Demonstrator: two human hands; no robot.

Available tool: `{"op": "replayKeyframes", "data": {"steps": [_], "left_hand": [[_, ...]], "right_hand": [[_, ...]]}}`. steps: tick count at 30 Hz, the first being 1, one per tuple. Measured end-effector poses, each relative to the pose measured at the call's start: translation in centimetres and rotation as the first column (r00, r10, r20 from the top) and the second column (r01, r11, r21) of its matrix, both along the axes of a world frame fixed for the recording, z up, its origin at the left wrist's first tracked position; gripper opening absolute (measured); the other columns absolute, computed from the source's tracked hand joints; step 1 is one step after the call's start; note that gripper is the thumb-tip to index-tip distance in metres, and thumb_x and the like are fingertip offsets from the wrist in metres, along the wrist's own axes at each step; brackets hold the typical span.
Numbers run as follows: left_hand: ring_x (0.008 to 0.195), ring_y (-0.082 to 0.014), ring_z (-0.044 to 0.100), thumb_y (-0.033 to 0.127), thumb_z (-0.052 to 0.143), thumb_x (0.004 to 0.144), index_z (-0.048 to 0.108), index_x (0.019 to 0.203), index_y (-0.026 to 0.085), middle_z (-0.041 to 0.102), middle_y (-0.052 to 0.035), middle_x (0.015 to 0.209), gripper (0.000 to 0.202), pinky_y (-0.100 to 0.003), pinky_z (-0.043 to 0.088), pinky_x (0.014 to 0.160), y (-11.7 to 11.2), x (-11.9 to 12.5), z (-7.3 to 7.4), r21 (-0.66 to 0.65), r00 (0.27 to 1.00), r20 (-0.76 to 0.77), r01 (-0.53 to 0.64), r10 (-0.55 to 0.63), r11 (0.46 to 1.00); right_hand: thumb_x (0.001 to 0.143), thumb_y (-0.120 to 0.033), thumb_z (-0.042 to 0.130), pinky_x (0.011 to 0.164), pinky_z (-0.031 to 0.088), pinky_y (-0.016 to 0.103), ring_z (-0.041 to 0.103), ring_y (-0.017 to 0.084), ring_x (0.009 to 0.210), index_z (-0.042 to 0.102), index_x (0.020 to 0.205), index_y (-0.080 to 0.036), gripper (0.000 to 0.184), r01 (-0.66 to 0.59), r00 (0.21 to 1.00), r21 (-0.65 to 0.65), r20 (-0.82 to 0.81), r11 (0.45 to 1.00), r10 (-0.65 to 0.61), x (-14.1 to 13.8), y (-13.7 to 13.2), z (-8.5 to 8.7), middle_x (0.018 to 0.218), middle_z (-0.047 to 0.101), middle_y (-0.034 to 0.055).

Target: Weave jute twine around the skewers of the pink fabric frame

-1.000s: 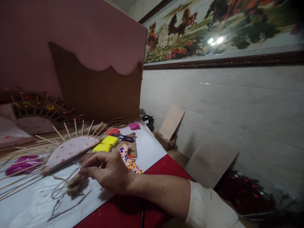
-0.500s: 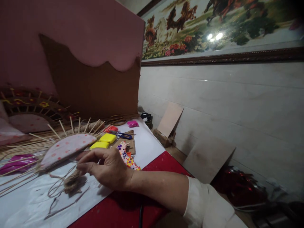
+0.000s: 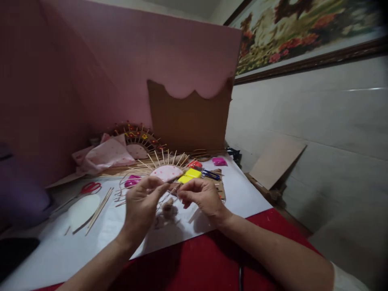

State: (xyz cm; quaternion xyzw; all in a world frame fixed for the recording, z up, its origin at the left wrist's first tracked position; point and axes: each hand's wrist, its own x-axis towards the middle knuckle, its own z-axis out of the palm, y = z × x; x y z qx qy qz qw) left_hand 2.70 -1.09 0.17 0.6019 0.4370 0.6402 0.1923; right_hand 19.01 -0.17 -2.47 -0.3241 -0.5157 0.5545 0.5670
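Note:
My left hand [image 3: 142, 204] and my right hand [image 3: 202, 197] are raised together over the white sheet [image 3: 230, 194], fingertips pinched on a thin strand of jute twine that runs between them. The small ball of twine [image 3: 167, 209] lies on the sheet just below. Right behind my hands lies a pink half-disc with wooden sticks [image 3: 166, 172] fanning out of it. Yellow clay blocks [image 3: 189, 176] sit beside my right hand.
Red-handled scissors [image 3: 89, 188], a white oval cut-out [image 3: 82, 207] and loose sticks [image 3: 98, 209] lie to the left. Blue snips [image 3: 210, 174], pink clay [image 3: 219, 161] and a decorated fan piece [image 3: 136, 139] sit further back. Pink and brown boards [image 3: 188, 117] stand behind. The table edge is red [image 3: 218, 254].
The view has swung left. My left hand has come into view and joined the right, which has lifted off the sheet; both now pinch the twine above the ball.

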Motion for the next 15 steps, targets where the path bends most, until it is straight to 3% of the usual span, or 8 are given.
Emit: {"op": "replayKeyframes", "data": {"steps": [3, 6, 15], "left_hand": [[0.057, -0.0126, 0.054, 0.029, 0.064, 0.073, 0.062, 0.06, 0.017, 0.06, 0.0008, 0.057, 0.018, -0.025, 0.043, 0.056, 0.4, 0.0, -2.5, -0.173, 0.981, -0.159, 0.086, -0.114, 0.981], [0.061, -0.0146, 0.055, 0.034, 0.056, 0.079, 0.062, 0.064, 0.017, 0.062, -0.002, 0.062, 0.023, -0.027, 0.043, 0.058, 0.5, 0.0, -3.8, -0.237, 0.953, -0.236, 0.135, -0.192, 0.962], [0.068, -0.0158, 0.055, 0.025, 0.045, 0.082, 0.06, 0.079, 0.018, 0.061, -0.0015, 0.072, 0.017, -0.03, 0.043, 0.065, -0.5, 0.0, -4.0, -0.232, 0.916, -0.263, 0.244, -0.302, 0.942]], "right_hand": [[0.063, -0.037, 0.078, 0.042, 0.049, 0.02, 0.057, 0.008, 0.043, 0.066, 0.071, -0.013, 0.028, -0.098, 0.995, -0.042, -0.041, 0.994, 0.096, 0.0, 0.2, -0.3, 0.058, 0.066, -0.0002], [0.071, -0.047, 0.07, 0.036, 0.047, 0.018, 0.056, 0.008, 0.038, 0.065, 0.077, -0.012, 0.035, -0.148, 0.987, -0.058, -0.072, 0.987, 0.144, -0.2, 0.2, -0.6, 0.056, 0.065, 0.0], [0.078, -0.046, 0.065, 0.043, 0.052, 0.019, 0.062, 0.01, 0.05, 0.066, 0.083, -0.012, 0.034, -0.141, 0.977, -0.036, -0.166, 0.989, 0.133, -0.3, -0.2, -0.7, 0.066, 0.07, 0.005]]}}
